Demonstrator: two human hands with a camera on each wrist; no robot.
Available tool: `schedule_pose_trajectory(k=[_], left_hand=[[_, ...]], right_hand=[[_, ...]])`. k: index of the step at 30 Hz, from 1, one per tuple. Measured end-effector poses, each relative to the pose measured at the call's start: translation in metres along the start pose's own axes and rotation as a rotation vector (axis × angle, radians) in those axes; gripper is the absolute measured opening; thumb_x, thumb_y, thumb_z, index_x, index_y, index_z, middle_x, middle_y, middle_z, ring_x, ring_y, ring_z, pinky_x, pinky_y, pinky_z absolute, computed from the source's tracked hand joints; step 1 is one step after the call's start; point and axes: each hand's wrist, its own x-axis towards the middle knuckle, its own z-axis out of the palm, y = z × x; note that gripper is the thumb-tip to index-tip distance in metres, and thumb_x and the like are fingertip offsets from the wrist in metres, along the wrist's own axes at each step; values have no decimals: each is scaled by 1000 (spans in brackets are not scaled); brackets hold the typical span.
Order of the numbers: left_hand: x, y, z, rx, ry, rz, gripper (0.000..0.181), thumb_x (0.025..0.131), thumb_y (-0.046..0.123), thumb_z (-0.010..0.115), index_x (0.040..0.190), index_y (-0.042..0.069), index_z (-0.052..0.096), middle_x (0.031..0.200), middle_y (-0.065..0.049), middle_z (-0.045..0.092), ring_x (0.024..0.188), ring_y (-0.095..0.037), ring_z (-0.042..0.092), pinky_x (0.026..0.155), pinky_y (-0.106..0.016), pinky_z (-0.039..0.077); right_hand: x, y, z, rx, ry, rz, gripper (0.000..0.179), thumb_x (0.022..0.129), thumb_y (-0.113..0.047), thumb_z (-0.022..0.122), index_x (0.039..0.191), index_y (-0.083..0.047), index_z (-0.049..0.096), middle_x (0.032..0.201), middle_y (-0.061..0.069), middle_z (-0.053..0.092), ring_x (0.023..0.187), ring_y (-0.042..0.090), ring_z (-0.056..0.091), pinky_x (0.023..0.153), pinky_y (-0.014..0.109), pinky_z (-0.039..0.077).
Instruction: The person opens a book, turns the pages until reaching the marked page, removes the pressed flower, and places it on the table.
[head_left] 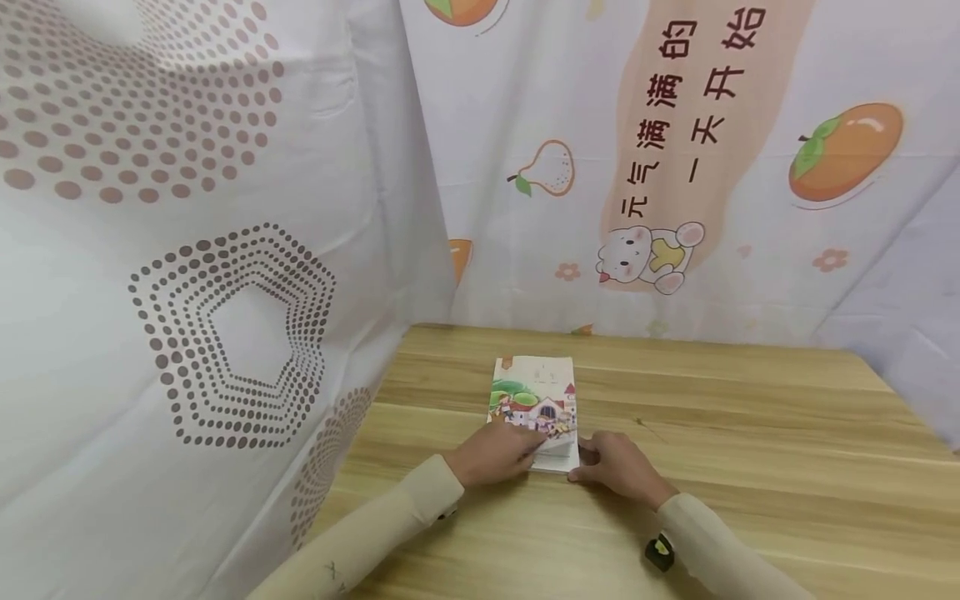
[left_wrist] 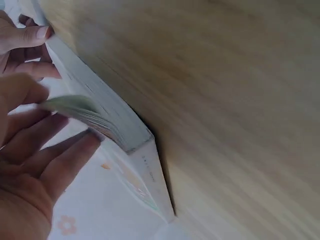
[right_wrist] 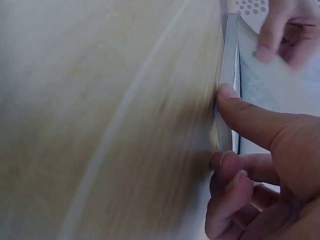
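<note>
A thick book (head_left: 531, 400) with a colourful cartoon cover of a house, trees and figures lies face up on the wooden table. My left hand (head_left: 491, 454) is at its lower left, pinching the cover and some pages and bending them up from the bottom edge. In the left wrist view those lifted pages (left_wrist: 95, 117) curl between thumb and fingers, above the thick block still lying flat. At the lower right corner my right hand (head_left: 618, 467) grips the book, its thumb (right_wrist: 250, 112) against the page edge and its other fingers curled by the side.
The wood-grain table (head_left: 750, 417) extends mostly to the right of the book. A white dotted curtain (head_left: 247, 333) hangs along the left, and a fruit-printed curtain (head_left: 525, 233) behind the table. A small black device (head_left: 660, 552) sits at the right wrist.
</note>
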Motion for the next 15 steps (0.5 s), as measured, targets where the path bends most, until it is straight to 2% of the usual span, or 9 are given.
schedule_pose_trajectory(k=[1, 2, 5, 9, 12, 15], left_hand=[[1, 1, 1, 28, -20, 17, 7, 97, 16, 67, 101, 16, 72, 86, 6, 70, 67, -1, 53, 61, -17, 46], [2, 1, 2, 53, -34, 31, 6, 97, 18, 68, 91, 18, 70, 78, 7, 67, 63, -3, 51, 57, -19, 43], [5, 2, 4, 106, -65, 54, 19, 95, 28, 75, 80, 21, 66, 75, 9, 66, 61, -2, 53, 56, -20, 43], [6, 4, 5, 160, -88, 68, 15, 90, 36, 79, 88, 21, 76, 98, 7, 75, 83, -6, 67, 72, -22, 53], [5, 6, 5, 159, -115, 53, 16, 89, 34, 81, 96, 20, 79, 110, 4, 73, 96, -12, 66, 82, -25, 54], [3, 5, 5, 127, -150, 2, 23, 90, 34, 81, 106, 19, 78, 114, 1, 68, 102, -13, 62, 86, -25, 52]], right_hand=[[0, 0, 0, 6, -1, -3, 56, 78, -35, 90, 123, -5, 75, 70, -2, 47, 64, 12, 41, 57, 26, 29], [0, 0, 0, 8, -2, -6, 53, 78, -35, 90, 120, -7, 76, 70, -3, 47, 64, 12, 41, 57, 26, 29], [0, 2, 0, 13, 3, -15, 45, 79, -34, 89, 116, -10, 78, 69, -3, 47, 64, 11, 41, 57, 25, 29], [-1, 3, 2, -12, 13, -51, 44, 79, -33, 89, 116, -12, 77, 68, -4, 47, 62, 10, 40, 56, 24, 30], [-2, 0, 5, -42, 8, -84, 39, 81, -33, 88, 112, -12, 76, 70, -4, 47, 63, 10, 41, 55, 25, 30], [-3, -3, 7, -83, 0, -96, 38, 83, -33, 87, 111, -11, 74, 74, -4, 48, 67, 11, 42, 57, 26, 31]])
